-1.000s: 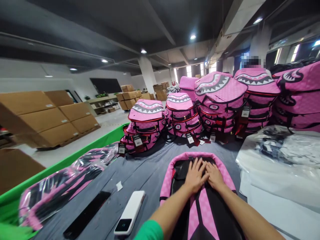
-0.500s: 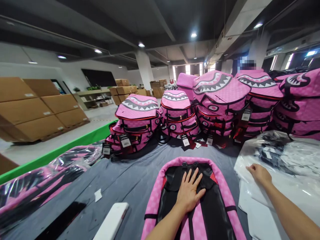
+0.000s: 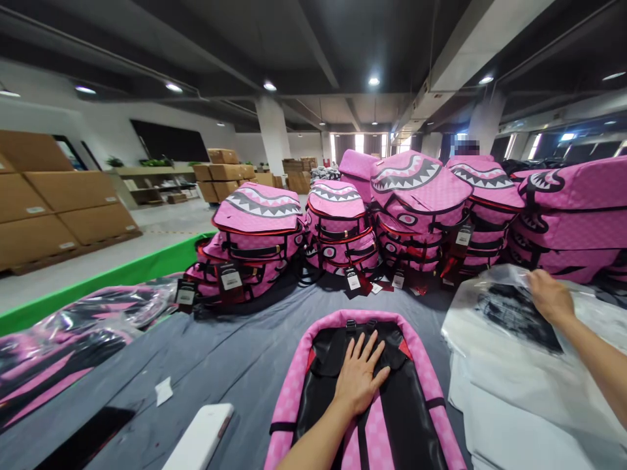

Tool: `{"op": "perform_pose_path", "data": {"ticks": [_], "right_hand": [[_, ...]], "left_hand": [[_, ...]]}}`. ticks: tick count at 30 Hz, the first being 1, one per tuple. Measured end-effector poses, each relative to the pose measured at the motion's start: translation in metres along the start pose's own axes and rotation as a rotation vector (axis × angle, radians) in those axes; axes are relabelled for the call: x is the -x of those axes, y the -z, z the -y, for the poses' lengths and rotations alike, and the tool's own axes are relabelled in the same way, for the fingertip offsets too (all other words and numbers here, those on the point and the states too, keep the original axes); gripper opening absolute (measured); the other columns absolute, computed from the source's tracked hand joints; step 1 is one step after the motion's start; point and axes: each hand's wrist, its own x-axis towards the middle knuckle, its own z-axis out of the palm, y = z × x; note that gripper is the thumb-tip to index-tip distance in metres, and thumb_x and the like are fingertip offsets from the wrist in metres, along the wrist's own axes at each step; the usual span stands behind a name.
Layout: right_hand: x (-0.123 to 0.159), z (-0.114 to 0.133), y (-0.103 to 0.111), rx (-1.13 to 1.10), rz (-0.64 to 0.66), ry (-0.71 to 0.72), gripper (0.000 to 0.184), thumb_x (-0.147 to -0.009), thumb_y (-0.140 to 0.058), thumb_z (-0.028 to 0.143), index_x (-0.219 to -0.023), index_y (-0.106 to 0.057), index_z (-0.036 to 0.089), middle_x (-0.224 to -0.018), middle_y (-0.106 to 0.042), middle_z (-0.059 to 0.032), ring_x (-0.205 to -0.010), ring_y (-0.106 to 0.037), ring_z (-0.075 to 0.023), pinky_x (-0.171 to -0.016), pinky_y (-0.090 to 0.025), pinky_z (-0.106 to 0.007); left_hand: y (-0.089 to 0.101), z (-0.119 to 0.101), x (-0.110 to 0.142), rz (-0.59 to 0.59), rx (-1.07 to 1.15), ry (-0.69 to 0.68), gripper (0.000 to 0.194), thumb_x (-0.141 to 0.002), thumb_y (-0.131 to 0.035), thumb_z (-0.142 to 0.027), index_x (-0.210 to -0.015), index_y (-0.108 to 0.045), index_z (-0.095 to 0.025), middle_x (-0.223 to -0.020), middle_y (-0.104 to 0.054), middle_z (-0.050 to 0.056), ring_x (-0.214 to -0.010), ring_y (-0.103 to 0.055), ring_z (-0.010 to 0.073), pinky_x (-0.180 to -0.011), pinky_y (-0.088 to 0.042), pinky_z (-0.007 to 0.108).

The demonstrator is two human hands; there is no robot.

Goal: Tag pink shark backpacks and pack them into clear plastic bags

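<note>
A pink and black backpack (image 3: 392, 391) lies on the grey cloth in front of me, its black back panel and straps facing up. My left hand (image 3: 360, 375) rests flat on its upper part, fingers spread. To the right, my right hand (image 3: 551, 297) is closed on the upper edge of a clear plastic bag (image 3: 475, 326) with dark print. That bag lies on a pile of similar bags, and white sheets (image 3: 509, 418) show below it.
Stacked pink backpacks (image 3: 259, 212) with hang tags line the far side of the table. Bagged backpacks (image 3: 102, 313) lie at left by a green edge (image 3: 157, 261). A white device (image 3: 198, 437), a black phone-like slab (image 3: 83, 437) and a paper scrap (image 3: 164, 390) lie nearer.
My right hand has moved up and to the right, lifting the plastic bag's edge. My left hand stays flat on the backpack. The view has turned slightly right.
</note>
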Motion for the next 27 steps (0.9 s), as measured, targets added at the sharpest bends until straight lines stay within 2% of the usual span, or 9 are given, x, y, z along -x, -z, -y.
{"op": "perform_pose_path", "data": {"ticks": [4, 9, 12, 14, 16, 18, 20, 23, 27], "right_hand": [[0.009, 0.068, 0.018, -0.101, 0.127, 0.159, 0.039, -0.097, -0.044, 0.054, -0.079, -0.06, 0.024, -0.062, -0.059, -0.0056, -0.053, -0.05, -0.0201, -0.056, -0.026, -0.032], [0.075, 0.164, 0.03, -0.379, 0.217, 0.346, 0.041, -0.094, -0.041, 0.061, -0.073, -0.05, 0.026, -0.056, -0.055, -0.0003, -0.052, -0.053, -0.0197, -0.054, -0.031, -0.029], [0.128, 0.226, 0.032, -0.603, 0.274, 0.455, 0.051, -0.097, -0.027, 0.067, -0.073, -0.047, 0.026, -0.059, -0.057, -0.0011, -0.053, -0.055, -0.0192, -0.057, -0.04, -0.029], [0.163, 0.267, 0.032, -0.732, 0.333, 0.52, 0.053, -0.097, -0.022, 0.068, -0.074, -0.046, 0.026, -0.062, -0.058, -0.0013, -0.056, -0.057, -0.0189, -0.059, -0.044, -0.029], [0.194, 0.305, 0.031, -0.833, 0.412, 0.577, 0.053, -0.099, -0.021, 0.065, -0.073, -0.046, 0.026, -0.063, -0.058, -0.0012, -0.058, -0.057, -0.0184, -0.059, -0.045, -0.028], [0.217, 0.334, 0.03, -0.906, 0.496, 0.624, 0.053, -0.099, -0.02, 0.063, -0.071, -0.045, 0.025, -0.062, -0.058, -0.0008, -0.058, -0.056, -0.0178, -0.057, -0.044, -0.028], [0.23, 0.352, 0.028, -0.953, 0.574, 0.666, 0.054, -0.098, -0.024, 0.065, -0.068, -0.044, 0.025, -0.06, -0.056, 0.0, -0.056, -0.054, -0.0171, -0.056, -0.042, -0.028], [0.231, 0.364, 0.024, -0.983, 0.635, 0.684, 0.056, -0.092, -0.03, 0.071, -0.064, -0.043, 0.025, -0.057, -0.051, 0.001, -0.055, -0.049, -0.0164, -0.054, -0.038, -0.028], [0.22, 0.369, 0.025, -0.976, 0.656, 0.655, 0.057, -0.088, -0.031, 0.075, -0.06, -0.038, 0.026, -0.055, -0.044, 0.0016, -0.053, -0.043, -0.0163, -0.053, -0.035, -0.029]], "left_hand": [[0.005, -0.001, 0.0, 0.011, 0.073, 0.005, 0.062, -0.101, -0.034, -0.066, -0.155, -0.038, -0.036, -0.168, -0.023, -0.003, -0.156, -0.021, 0.0295, -0.127, -0.017, 0.057], [0.032, -0.015, 0.003, -0.046, 0.294, 0.111, 0.055, -0.095, -0.056, -0.059, -0.141, -0.059, -0.029, -0.157, -0.047, 0.004, -0.153, -0.028, 0.0303, -0.126, -0.019, 0.056], [0.047, -0.037, 0.014, -0.145, 0.78, 0.113, 0.054, -0.092, -0.058, -0.064, -0.124, -0.07, -0.023, -0.13, -0.069, 0.01, -0.135, -0.052, 0.0303, -0.118, -0.037, 0.05], [0.055, -0.052, 0.025, -0.221, 1.19, 0.112, 0.061, -0.091, -0.052, -0.072, -0.117, -0.071, -0.02, -0.112, -0.074, 0.011, -0.112, -0.065, 0.0273, -0.104, -0.049, 0.045], [0.062, -0.06, 0.039, -0.381, 1.434, 0.235, 0.066, -0.086, -0.054, -0.077, -0.105, -0.07, -0.016, -0.094, -0.072, 0.009, -0.089, -0.067, 0.0227, -0.087, -0.055, 0.039], [0.07, -0.055, 0.057, -0.581, 1.362, 0.401, 0.061, -0.085, -0.055, -0.076, -0.086, -0.065, -0.016, -0.078, -0.064, 0.004, -0.074, -0.061, 0.0178, -0.073, -0.053, 0.032], [0.08, -0.041, 0.078, -0.681, 1.084, 0.494, 0.052, -0.091, -0.049, -0.066, -0.076, -0.058, -0.017, -0.071, -0.057, 0.001, -0.07, -0.056, 0.0159, -0.069, -0.05, 0.029], [0.098, -0.016, 0.113, -0.643, 0.77, 0.53, 0.037, -0.092, -0.046, -0.046, -0.067, -0.051, -0.019, -0.065, -0.052, 0.0, -0.068, -0.055, 0.0168, -0.071, -0.049, 0.031], [0.12, -0.01, 0.142, -0.563, 0.591, 0.497, 0.01, -0.07, -0.064, -0.024, -0.067, -0.055, -0.021, -0.076, -0.06, 0.004, -0.085, -0.06, 0.0246, -0.091, -0.047, 0.041]]}}
